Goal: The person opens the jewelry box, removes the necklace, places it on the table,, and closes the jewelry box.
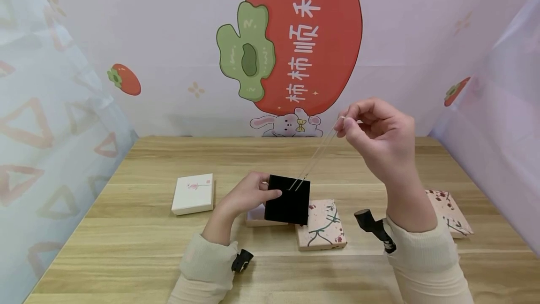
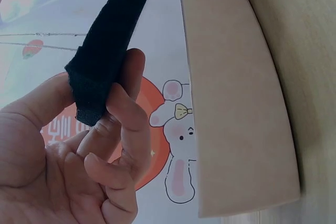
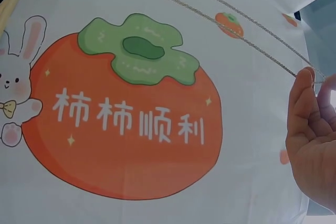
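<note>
Head view shows a fine chain [image 1: 315,154] stretched on a slant between two hands: its doubled strands run lengthwise from the right hand [image 1: 381,137], raised high, down and leftward to the upper part of a black pad [image 1: 288,208]. That slope seems to me the relation that counts. The right hand pinches the chain's top end between thumb and fingers, so it is the nearer one up there; the left hand [image 1: 249,194] grips the pad by its left side, thumb over the face, near the lower end. Just under the pad, as seen from above, sit a pale box [image 1: 266,223] and part of a flower-printed box [image 1: 322,229]. How the strands are fastened at the pad, I can't make out.
</note>
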The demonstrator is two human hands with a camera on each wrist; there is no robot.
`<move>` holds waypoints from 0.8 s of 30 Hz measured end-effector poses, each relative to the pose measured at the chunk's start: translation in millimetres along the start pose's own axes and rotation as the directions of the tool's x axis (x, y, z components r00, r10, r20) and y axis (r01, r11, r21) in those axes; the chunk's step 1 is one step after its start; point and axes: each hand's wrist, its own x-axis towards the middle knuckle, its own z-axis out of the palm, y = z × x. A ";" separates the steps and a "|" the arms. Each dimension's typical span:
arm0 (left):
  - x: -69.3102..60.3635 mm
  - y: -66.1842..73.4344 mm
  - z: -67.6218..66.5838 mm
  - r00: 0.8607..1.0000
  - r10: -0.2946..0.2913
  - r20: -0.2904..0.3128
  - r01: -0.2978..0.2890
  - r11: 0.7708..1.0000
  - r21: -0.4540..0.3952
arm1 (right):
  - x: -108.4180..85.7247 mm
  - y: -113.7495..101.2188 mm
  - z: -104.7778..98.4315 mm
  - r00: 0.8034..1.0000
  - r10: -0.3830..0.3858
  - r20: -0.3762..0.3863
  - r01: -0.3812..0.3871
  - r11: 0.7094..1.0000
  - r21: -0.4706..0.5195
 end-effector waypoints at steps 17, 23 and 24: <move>0.7 -3.7 -1.0 1.000 -0.004 -0.003 0.004 1.000 0.012 | 15.8 7.8 -7.4 0.996 0.022 -0.091 -0.025 0.999 -0.028; -0.6 -3.2 -1.9 1.000 -0.018 -0.010 0.018 1.000 0.020 | 23.8 17.0 -19.1 0.986 0.092 -0.136 -0.105 0.990 -0.094; -0.7 -3.2 -2.0 1.000 -0.020 -0.011 0.020 1.000 0.021 | 25.5 19.2 -21.7 0.983 0.112 -0.146 -0.129 0.986 -0.107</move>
